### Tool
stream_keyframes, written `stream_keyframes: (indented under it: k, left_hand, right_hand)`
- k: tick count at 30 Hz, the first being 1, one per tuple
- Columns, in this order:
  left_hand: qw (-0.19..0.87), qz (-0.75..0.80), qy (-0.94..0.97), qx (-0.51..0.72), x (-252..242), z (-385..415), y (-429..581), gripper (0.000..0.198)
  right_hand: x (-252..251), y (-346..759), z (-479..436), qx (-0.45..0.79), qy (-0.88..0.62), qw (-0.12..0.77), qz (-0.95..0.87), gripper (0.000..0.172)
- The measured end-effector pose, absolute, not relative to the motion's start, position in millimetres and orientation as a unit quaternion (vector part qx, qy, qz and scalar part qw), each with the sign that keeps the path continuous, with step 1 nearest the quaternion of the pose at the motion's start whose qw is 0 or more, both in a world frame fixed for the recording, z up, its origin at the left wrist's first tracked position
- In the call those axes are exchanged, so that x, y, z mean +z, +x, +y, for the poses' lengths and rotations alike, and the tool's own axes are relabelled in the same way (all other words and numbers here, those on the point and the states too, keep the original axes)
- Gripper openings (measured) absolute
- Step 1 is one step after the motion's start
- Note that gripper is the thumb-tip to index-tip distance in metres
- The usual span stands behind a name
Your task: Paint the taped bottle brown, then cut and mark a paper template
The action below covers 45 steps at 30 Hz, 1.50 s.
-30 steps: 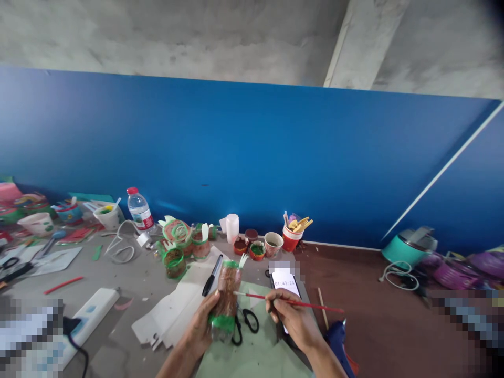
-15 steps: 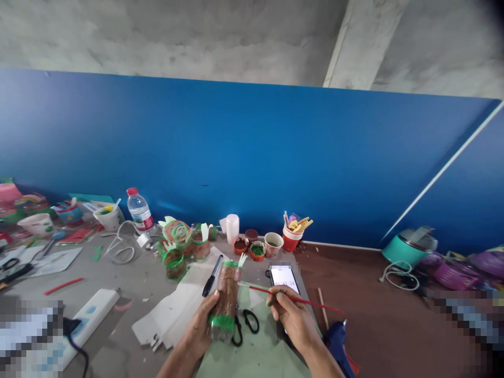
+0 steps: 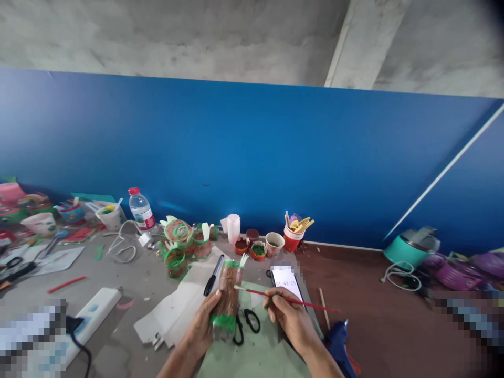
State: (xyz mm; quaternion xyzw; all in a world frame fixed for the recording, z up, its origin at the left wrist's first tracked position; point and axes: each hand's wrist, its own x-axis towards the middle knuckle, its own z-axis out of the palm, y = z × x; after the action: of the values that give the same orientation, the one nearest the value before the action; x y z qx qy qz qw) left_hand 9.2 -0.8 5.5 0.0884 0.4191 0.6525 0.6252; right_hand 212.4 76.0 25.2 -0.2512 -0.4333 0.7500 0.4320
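Note:
My left hand [image 3: 202,323] is wrapped round a clear plastic bottle [image 3: 227,294] painted brown along its middle, with green bands at both ends. White prongs stick up beside its top. Between the fingers of my right hand [image 3: 289,317] is a thin red paintbrush [image 3: 271,295], its pale tip touching or just over the bottle's right side; which, I cannot tell. Black-handled scissors [image 3: 252,321] lie on a green sheet [image 3: 252,362] under my hands. A phone [image 3: 286,278] showing a timer lies past my right hand.
Behind stand small paint cups [image 3: 258,250], a red cup of wooden utensils [image 3: 293,239], green-and-brown painted pieces [image 3: 177,262] and a water bottle [image 3: 142,212]. A blue glue gun [image 3: 337,344] lies at right, a power strip [image 3: 94,320] at left. A blue partition [image 3: 252,157] closes the back.
The brush tip has shifted slightly left and up against the bottle's side, with the brush still in my right hand. My left hand keeps its hold on the bottle.

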Motion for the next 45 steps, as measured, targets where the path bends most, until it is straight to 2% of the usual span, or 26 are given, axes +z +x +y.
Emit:
stream_keyframes:
  k: [13,18,23,29,35,40,45]
  left_hand:
    - [0.630,0.412,0.087,0.653,5.3,-1.8,9.9,0.040]
    - [0.630,0.402,0.093,0.658,3.9,-1.2,9.6,0.032]
    - [0.628,0.410,0.092,0.655,3.7,-0.8,9.5,0.029]
    - [0.635,0.399,0.082,0.656,6.0,-1.8,10.2,0.035]
    - [0.637,0.393,0.092,0.656,8.8,-1.2,10.3,0.032]
    - [0.637,0.407,0.089,0.649,10.2,-1.8,10.9,0.037]
    - [0.639,0.399,0.086,0.652,5.7,-1.6,9.6,0.032]
  right_hand:
    - [25.4,212.9,76.6,0.743,-0.255,0.441,-0.433,0.026]
    - [23.6,213.4,76.4,0.764,-0.246,0.390,-0.451,0.026]
    - [25.3,213.7,76.6,0.746,-0.259,0.429,-0.438,0.026]
    - [27.9,216.8,76.7,0.778,-0.243,0.365,-0.450,0.024]
    - [31.2,215.9,77.4,0.759,-0.257,0.401,-0.443,0.026]
    - [31.7,216.7,75.9,0.787,-0.237,0.351,-0.450,0.026]
    - [31.8,217.5,77.7,0.757,-0.254,0.398,-0.451,0.027]
